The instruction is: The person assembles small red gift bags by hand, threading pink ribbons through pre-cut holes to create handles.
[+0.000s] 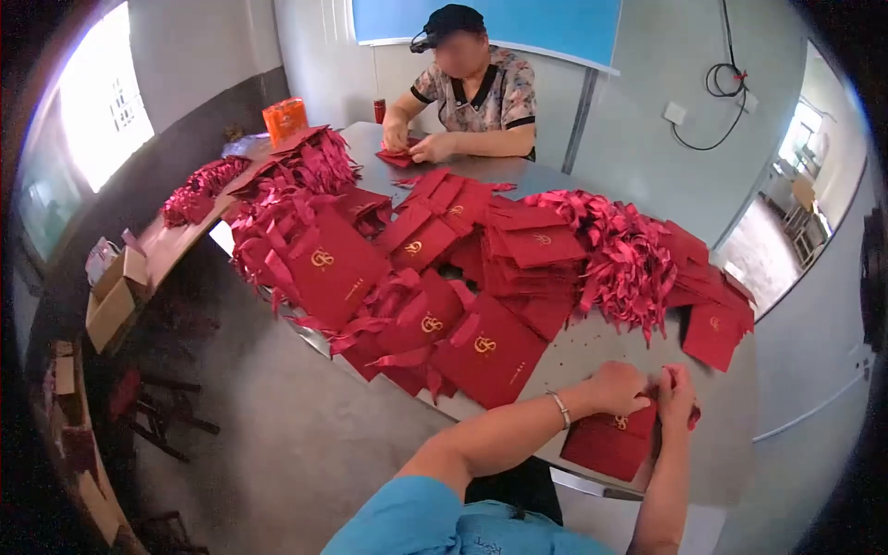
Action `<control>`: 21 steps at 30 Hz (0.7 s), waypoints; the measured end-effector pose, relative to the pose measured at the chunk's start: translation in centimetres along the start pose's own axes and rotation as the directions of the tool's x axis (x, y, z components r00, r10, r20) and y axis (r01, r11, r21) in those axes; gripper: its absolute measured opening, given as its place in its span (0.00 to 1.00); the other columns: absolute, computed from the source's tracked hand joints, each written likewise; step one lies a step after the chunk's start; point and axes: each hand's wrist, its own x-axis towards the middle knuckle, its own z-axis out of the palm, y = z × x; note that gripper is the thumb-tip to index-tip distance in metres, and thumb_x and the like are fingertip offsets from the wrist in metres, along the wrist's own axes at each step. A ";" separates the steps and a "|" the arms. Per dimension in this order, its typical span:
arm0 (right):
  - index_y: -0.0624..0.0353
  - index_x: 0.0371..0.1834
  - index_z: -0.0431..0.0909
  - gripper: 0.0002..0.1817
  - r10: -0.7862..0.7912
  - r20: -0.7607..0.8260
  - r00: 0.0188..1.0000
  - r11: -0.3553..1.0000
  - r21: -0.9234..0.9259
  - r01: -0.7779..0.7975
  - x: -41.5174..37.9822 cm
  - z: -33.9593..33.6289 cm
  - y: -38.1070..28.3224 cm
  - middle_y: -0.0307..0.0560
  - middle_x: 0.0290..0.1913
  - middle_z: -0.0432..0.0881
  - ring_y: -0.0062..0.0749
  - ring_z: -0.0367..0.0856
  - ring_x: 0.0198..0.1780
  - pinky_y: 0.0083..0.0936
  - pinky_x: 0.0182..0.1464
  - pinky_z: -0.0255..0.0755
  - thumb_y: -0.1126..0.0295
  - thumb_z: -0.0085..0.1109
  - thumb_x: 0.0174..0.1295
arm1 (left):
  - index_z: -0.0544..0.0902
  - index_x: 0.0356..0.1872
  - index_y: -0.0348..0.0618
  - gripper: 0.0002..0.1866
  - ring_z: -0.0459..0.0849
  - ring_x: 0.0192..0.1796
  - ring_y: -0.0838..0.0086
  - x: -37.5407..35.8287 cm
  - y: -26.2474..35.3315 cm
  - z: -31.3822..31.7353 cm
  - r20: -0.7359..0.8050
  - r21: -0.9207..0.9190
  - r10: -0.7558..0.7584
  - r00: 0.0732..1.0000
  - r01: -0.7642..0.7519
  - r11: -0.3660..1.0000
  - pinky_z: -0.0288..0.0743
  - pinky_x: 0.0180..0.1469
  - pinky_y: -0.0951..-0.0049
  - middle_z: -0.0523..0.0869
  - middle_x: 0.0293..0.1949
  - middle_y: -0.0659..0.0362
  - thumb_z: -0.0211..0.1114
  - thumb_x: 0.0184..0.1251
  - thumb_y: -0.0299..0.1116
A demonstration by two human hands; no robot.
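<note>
A red gift bag [601,449] with a gold logo lies flat at the near edge of the table in front of me. My left hand [618,388], with a bracelet at the wrist, is closed at the bag's upper edge, its fingers curled down. Close beside it on the right, my right hand [678,393] is closed too, at the bag's top right corner. A bit of red material shows past its fingers. What exactly lies between the fingertips is partly hidden. Nearest to my hands are finished-looking red bags [487,347] with pink-red ribbons.
Heaps of red bags and ribbons [629,264] cover the table's middle. One bag [714,335] hangs toward the right edge. Across the table, a person [486,102] in a black cap handles a red piece [398,157]. An orange pack [285,120] and a cardboard box [118,296] stand left.
</note>
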 end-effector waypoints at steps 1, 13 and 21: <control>0.60 0.41 0.77 0.09 0.008 0.000 1.000 0.998 -0.057 -0.008 0.1 0.0 0.3 0.54 0.34 0.81 0.40 0.80 0.35 0.32 0.43 0.73 0.66 0.55 0.67 | 0.86 0.33 0.44 0.20 0.84 0.36 0.48 0.3 -0.2 0.2 -0.028 -0.017 0.027 0.999 -0.028 0.999 0.78 0.41 0.51 0.85 0.30 0.46 0.60 0.60 0.53; 0.63 0.43 0.73 0.11 -0.040 0.094 0.995 0.983 -0.174 0.056 1.0 0.8 3.0 0.57 0.38 0.79 0.53 0.79 0.40 0.40 0.44 0.72 0.66 0.52 0.68 | 0.84 0.19 0.39 0.20 0.83 0.28 0.47 1.7 -1.1 2.2 -0.135 0.048 0.064 0.989 -0.058 0.997 0.76 0.33 0.48 0.83 0.21 0.45 0.62 0.50 0.49; 0.63 0.38 0.72 0.09 0.004 0.084 0.996 0.999 -0.040 0.000 0.7 0.1 1.2 0.46 0.29 0.73 0.31 0.72 0.31 0.30 0.37 0.68 0.67 0.51 0.69 | 0.83 0.20 0.37 0.18 0.83 0.30 0.47 1.1 -0.6 2.3 -0.194 0.048 0.103 0.976 -0.095 0.994 0.76 0.38 0.50 0.83 0.23 0.44 0.63 0.50 0.45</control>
